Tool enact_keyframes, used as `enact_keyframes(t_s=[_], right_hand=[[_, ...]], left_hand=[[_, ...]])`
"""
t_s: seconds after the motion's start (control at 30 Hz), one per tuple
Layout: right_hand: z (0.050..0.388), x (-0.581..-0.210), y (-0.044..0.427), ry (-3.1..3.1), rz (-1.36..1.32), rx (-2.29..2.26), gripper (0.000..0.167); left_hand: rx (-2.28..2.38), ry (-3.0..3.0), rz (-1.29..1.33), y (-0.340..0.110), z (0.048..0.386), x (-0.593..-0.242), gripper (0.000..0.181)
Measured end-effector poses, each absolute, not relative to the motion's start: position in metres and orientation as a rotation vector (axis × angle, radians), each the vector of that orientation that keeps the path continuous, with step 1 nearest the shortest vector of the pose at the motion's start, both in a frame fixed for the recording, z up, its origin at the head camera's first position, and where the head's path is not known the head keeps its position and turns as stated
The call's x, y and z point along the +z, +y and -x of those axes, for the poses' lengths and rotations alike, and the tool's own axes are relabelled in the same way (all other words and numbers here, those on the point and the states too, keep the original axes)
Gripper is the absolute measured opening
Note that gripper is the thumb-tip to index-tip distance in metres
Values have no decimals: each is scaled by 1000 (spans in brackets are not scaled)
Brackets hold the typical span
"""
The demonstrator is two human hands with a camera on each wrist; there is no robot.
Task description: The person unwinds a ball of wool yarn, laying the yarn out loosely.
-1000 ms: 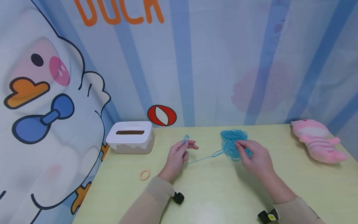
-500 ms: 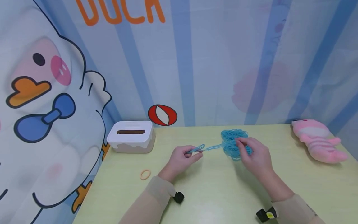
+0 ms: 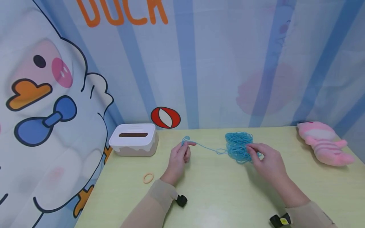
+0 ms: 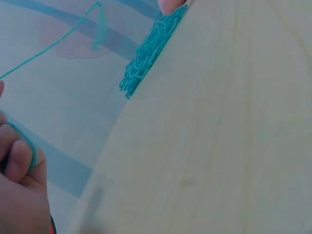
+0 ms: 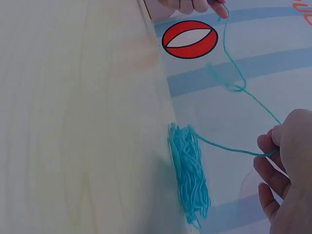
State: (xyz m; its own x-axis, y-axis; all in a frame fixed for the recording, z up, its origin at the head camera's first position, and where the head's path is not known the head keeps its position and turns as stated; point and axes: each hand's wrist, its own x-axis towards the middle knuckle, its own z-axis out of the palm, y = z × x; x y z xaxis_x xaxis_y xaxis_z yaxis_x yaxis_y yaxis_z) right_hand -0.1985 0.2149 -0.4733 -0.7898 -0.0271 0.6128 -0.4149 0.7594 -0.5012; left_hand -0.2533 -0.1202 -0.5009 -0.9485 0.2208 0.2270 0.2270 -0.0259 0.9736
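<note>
A flattened bundle of blue yarn [image 3: 238,148] lies on the table in the head view. My right hand [image 3: 269,160] is just right of it; in the right wrist view its thumb and fingers pinch a strand [image 5: 229,148] that runs back to the bundle. From that pinch the yarn stretches across to my left hand [image 3: 177,160], with a small loop hanging partway. My left hand is raised left of the bundle, index finger extended and the other fingers curled. A small coil of yarn [image 3: 185,138] sits at its fingers, and the left wrist view shows a strand [image 4: 29,144] passing over the curled fingers.
A white and beige tissue box [image 3: 133,140] stands at the back left of the table. Near the left forearm lies a peach-coloured ring [image 3: 148,178]. A pink striped plush toy [image 3: 325,144] rests at the right. Behind the table hangs a printed curtain [image 3: 211,63].
My left hand has dipped and turned toward the bundle, then turned back up and left, carrying its yarn. The right hand has shifted slightly right. The bundle stays about where it was.
</note>
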Motion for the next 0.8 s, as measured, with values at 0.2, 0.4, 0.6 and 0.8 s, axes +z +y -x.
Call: enact_keyframes(t_s=[0.2,0.4,0.6,0.8], right_hand=[[194,-477,239,-2499,-240,851,19],[195,-486,258,-2653,-152,834,21],[198,-487,264,-2841,-83,793,28],[199,-482,244,-2788,-110,825,34]], left_hand=[[-2160,-2053,313,-121,254,-501,46],[-2149,-1935,224,-121,255,-501,45],[-2145,-1845,200,-121,255,-500,47],[-2123,-1949,275,-121,252,-501,47]])
